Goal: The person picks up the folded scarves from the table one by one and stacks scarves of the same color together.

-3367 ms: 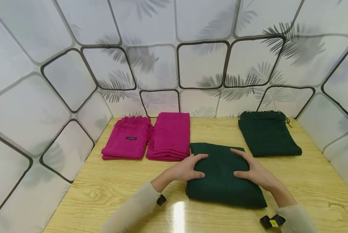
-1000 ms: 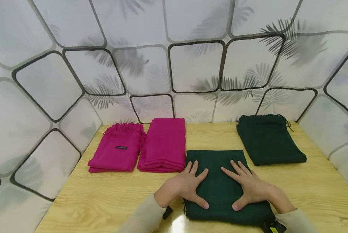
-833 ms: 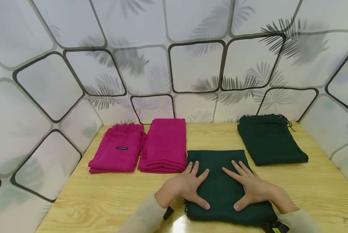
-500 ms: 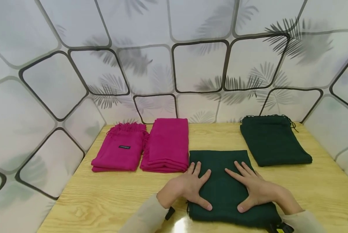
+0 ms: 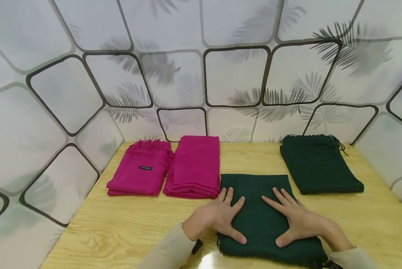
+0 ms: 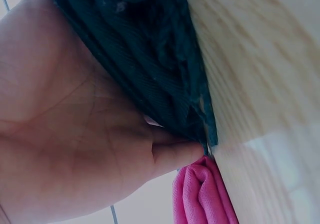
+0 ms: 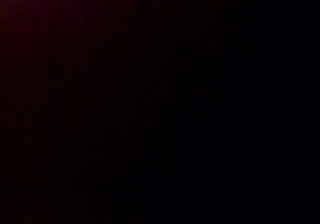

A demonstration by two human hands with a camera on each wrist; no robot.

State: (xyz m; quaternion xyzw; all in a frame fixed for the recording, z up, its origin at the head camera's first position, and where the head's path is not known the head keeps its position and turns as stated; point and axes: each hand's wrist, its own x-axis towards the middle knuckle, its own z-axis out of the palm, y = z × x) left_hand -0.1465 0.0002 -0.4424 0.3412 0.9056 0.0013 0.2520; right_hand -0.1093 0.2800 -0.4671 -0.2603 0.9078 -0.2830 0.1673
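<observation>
A folded dark green scarf lies flat on the table, nearest to me. My left hand rests on its left side with the fingers spread and the thumb pointing inward. On the right side of the same scarf lies my right hand, its fingers spread too. Seen from the left wrist, the palm is beside the scarf's layered edge, and the little finger reaches down near a folded pink scarf. The right wrist view is almost black and shows nothing clear.
Two folded magenta scarves, a fringed one with a dark label and a plainer one, lie at the back left. Another folded green scarf lies at the back right. A patterned cloth wall encloses the wooden table.
Earlier the hands held the green scarf at its sides with curved fingers, its front bulging; now they lie spread on it and it is flatter. Over the last second the hands have hardly moved.
</observation>
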